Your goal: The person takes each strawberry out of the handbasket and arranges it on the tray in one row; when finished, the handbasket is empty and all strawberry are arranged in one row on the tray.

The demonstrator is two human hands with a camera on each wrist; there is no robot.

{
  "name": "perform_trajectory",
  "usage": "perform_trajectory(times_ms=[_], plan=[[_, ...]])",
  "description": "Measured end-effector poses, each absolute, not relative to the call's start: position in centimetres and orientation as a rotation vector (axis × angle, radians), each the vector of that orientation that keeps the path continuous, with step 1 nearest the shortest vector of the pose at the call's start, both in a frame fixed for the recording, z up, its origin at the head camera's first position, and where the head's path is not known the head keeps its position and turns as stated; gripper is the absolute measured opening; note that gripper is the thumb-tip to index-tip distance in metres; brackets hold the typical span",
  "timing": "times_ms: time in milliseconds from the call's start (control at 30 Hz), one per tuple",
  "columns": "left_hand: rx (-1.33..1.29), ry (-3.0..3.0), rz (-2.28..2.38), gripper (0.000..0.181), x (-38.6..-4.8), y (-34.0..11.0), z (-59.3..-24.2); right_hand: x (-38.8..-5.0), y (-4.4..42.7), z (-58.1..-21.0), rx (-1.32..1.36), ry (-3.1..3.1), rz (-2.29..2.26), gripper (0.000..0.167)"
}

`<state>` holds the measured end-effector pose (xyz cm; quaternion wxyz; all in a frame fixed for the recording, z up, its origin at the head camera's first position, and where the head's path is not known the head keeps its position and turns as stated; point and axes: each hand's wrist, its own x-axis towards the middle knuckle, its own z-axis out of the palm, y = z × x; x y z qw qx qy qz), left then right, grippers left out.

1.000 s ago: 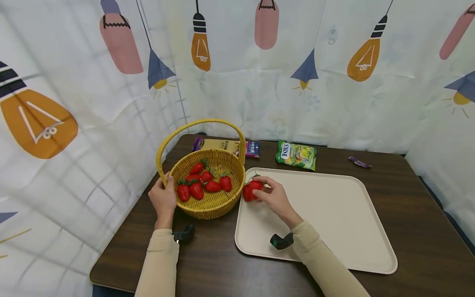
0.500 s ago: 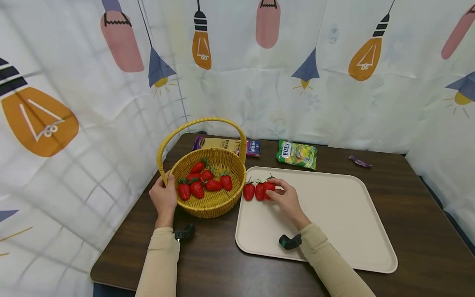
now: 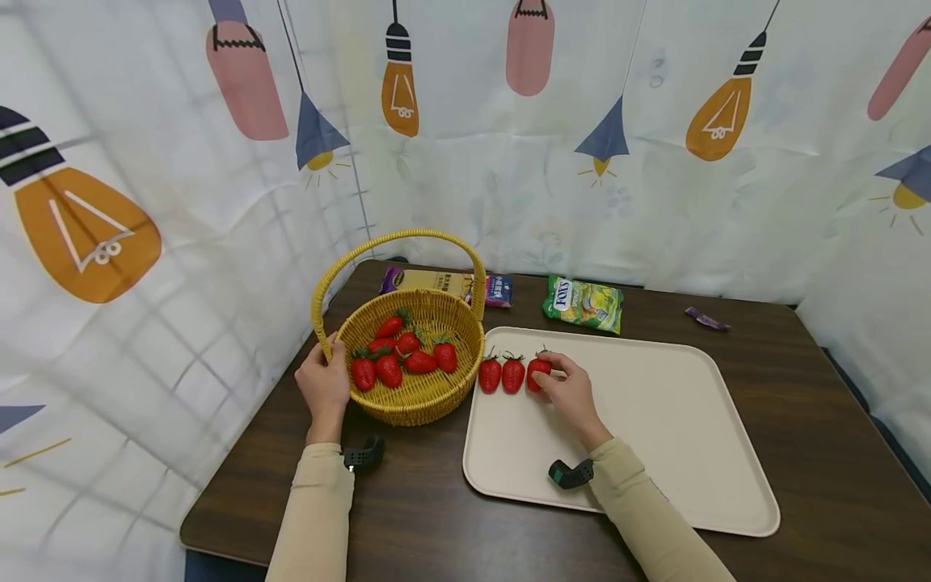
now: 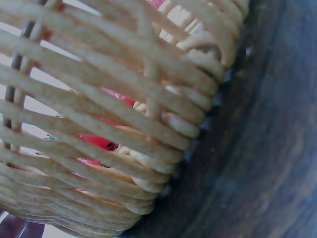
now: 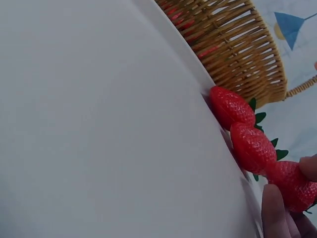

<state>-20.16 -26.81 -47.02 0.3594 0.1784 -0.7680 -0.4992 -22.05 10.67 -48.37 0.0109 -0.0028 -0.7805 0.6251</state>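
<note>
My left hand [image 3: 323, 384] grips the left side of a yellow wicker basket [image 3: 407, 412], at the foot of its arched handle. Several red strawberries [image 3: 389, 371] with green leaves lie inside. My right hand [image 3: 570, 396] pinches a strawberry [image 3: 537, 373] at the left part of the cream tray [image 3: 618, 453]. Two more strawberries [image 3: 490, 375] stand in a row to its left, tips toward me. In the right wrist view, thumb and finger hold the strawberry [image 5: 292, 186] beside the other two. The left wrist view shows only the basket's weave [image 4: 99, 119] and the table; the hand is out of that frame.
Behind the basket lies a purple and beige snack packet [image 3: 436, 281]. A green candy bag [image 3: 583, 304] lies behind the tray, and a small purple wrapped sweet [image 3: 705, 318] lies farther right. A printed curtain [image 3: 509, 186] hangs along the table's far edge.
My right hand has moved right along the tray with the strawberry, which now stands apart from the other two. The left hand keeps its grip on the basket.
</note>
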Motion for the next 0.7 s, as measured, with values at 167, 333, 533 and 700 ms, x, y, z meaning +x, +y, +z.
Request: perform_trajectory(times_ms=[167,333,533,700], plan=[[0.473,-1.991,-1.288,0.034,-20.14,-26.81,-47.11,-21.99,10.72,-48.44,-0.103,-2.496,1.912,0.031],[0.455,-1.99,-1.279,0.035,-20.17,-26.8,-47.07,-21.91,10.7,-48.54,-0.104,-2.561,1.81,0.029],[0.464,-1.988,-1.278,0.034,-20.17,-26.82,-47.04,-21.87,10.73,-48.68,-0.109,-2.535,1.84,0.027],[0.471,-1.988,-1.269,0.034,-20.21,-26.83,-47.04,-22.03,10.79,-48.76,-0.128,-2.486,1.914,0.026]])
